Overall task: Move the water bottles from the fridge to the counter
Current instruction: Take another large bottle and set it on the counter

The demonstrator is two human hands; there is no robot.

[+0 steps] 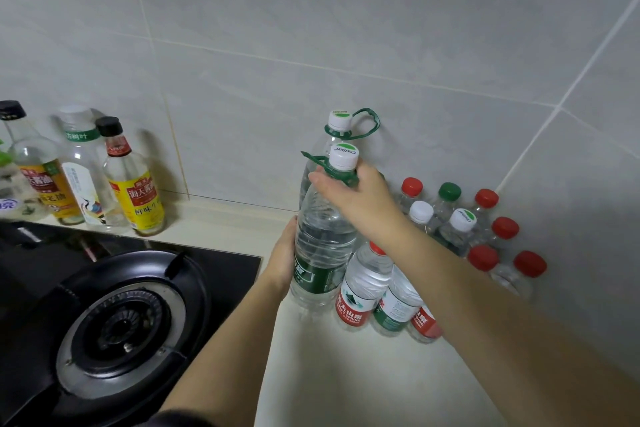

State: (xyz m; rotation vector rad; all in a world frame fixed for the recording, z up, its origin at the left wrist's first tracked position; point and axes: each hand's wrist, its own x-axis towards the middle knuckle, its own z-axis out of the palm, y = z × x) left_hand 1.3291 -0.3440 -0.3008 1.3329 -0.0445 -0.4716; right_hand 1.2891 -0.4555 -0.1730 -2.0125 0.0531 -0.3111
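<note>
While the right hand [360, 198] curls its fingers round the neck of a clear, ribbed plastic bottle [323, 246], under its white cap [343, 157] and green loop handle [317, 162], the left hand [284, 253] cups the body, fingers wrapped behind. The bottle is upright near the smooth cream bench's [346, 374] back edge, before a twin bottle [338, 121] at the tiled wall [381, 28], with small bottles [363, 281] filling the back right corner.

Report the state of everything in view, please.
front big bottle: capped, upright, held by both hands
right hand: grips its neck
left hand: holds its side
rear big bottle: capped, upright by the wall
small bottles: capped, upright
bottles by stove: capped, upright
burner: no flame
</note>
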